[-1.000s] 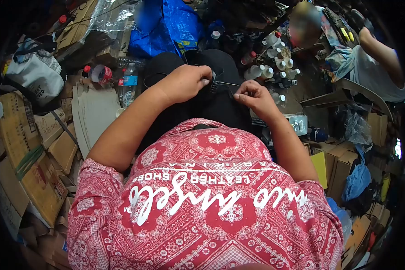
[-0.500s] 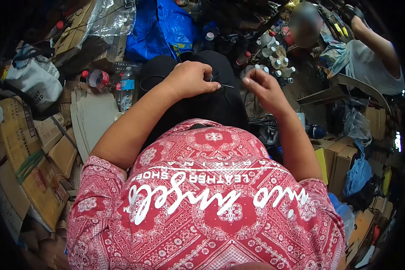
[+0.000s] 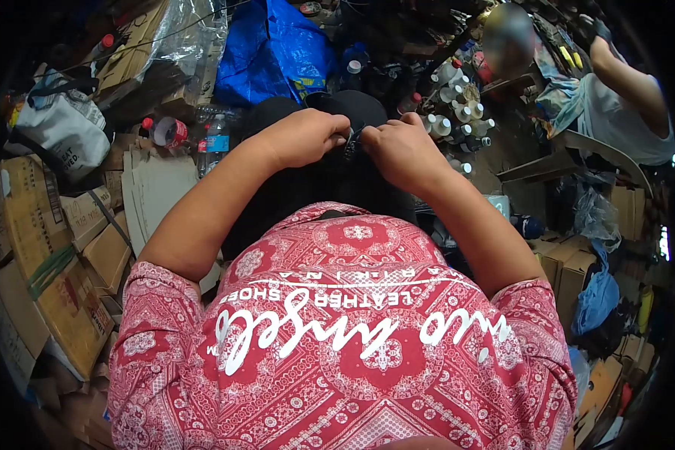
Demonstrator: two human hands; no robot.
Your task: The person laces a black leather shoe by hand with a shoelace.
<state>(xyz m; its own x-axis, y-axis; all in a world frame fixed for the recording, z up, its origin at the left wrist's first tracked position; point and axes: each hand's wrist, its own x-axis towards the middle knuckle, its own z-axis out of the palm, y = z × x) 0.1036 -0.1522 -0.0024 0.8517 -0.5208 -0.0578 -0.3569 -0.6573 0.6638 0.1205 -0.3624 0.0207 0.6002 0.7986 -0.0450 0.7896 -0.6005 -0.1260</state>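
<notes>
While the view looks down over a red patterned shirt (image 3: 345,352) w/ white lettering, both forearms are seen reaching fwd from it to a black fabric piece (image 3: 330,180) lying on the lap. The left hand (image 3: 304,136) is closed, its fingers curled and pinching the fabric at its upper edge, approx. at the middle of the piece. The right hand (image 3: 401,150) is closed too, knuckles up, fingertips pressed onto the same spot; the two hands are touching each other there. A small dark part is glimpsed between the fingertips, but what it is cannot be told.

To the left, flattened cardboard boxes (image 3: 45,277) are stacked on the floor, w/ pale card sheets (image 3: 157,191) beside them. Farther left, a white bag (image 3: 64,135) w/ dark print is seen. Just beyond the left forearm, a clear bottle w/ blue label (image 3: 216,139) and a red-capped bottle (image 3: 165,129) are lying among the clutter. Beyond the hands, a cluster of small white bottles (image 3: 457,109) is seen, and behind the fabric a blue plastic bag (image 3: 274,49). At far right, another person in a pale shirt (image 3: 622,112) is seen, well apart from the hands.
</notes>
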